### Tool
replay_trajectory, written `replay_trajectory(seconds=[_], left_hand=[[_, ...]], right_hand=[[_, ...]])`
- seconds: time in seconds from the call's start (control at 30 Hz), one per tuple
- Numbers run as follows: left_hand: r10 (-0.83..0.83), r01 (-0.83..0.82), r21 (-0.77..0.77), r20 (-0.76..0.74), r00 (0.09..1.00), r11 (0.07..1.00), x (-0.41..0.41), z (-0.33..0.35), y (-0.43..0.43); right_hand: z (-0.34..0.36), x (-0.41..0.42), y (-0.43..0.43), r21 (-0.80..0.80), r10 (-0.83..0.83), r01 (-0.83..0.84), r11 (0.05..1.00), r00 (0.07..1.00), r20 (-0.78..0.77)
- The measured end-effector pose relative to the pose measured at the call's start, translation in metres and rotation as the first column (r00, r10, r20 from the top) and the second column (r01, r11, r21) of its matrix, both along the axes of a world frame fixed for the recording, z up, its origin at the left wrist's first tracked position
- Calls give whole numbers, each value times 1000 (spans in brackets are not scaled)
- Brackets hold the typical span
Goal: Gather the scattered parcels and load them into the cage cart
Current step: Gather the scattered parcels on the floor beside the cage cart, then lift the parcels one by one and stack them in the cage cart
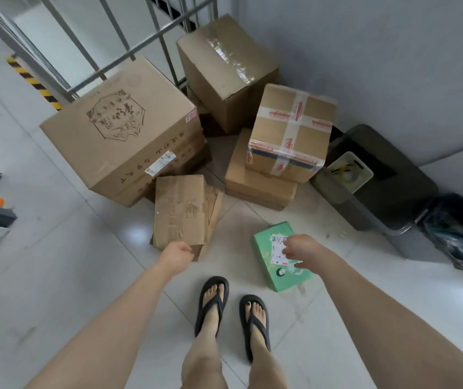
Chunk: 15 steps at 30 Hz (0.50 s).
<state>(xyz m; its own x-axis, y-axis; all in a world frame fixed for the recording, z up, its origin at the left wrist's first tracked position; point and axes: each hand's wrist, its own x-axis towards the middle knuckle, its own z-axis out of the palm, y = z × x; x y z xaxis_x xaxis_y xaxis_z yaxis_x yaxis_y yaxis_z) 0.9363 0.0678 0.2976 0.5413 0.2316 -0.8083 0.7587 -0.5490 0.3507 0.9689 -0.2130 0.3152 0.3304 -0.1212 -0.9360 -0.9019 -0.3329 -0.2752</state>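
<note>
A worn, flat brown parcel (180, 209) lies on the tiled floor in front of me; my left hand (177, 255) grips its near edge, fingers curled under and hidden. To the right lies a small green parcel (262, 248) with a white label. My right hand (300, 249) hovers just over that label with its fingers loosely spread; I cannot tell whether they touch. Behind stand a large printed carton (118, 130), a tall brown carton (224, 66), and a taped box (292, 130) stacked on a flat carton (258, 186). Grey metal cage bars (129, 37) rise at the top left.
A dark grey bin (379, 186) holding a pale container (348, 171) and a black bin (455, 228) with a bag stand against the right wall. Yellow-black hazard tape (34, 80) marks the floor at left. My sandalled feet (213, 301) stand just behind the parcels.
</note>
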Motion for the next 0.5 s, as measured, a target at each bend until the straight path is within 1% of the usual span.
replay_trajectory(seconds=[0.17,0.23,0.3,0.37,0.5], left_hand=[[-45,45,-2,34,998,999,-3,44,-15],[-96,95,18,69,993,995,1,62,-16],[-142,137,50,109,984,989,8,82,-17],[-170,158,82,164,972,984,16,109,-17],[-217,188,127,276,936,974,29,162,5]], right_hand=[[45,8,-24,-83,132,-123,989,984,121],[64,11,-28,-113,173,-156,981,973,151],[84,15,-27,-140,247,-224,964,953,176],[103,21,-18,-178,349,-316,932,916,200],[140,41,25,-278,539,-472,837,800,264]])
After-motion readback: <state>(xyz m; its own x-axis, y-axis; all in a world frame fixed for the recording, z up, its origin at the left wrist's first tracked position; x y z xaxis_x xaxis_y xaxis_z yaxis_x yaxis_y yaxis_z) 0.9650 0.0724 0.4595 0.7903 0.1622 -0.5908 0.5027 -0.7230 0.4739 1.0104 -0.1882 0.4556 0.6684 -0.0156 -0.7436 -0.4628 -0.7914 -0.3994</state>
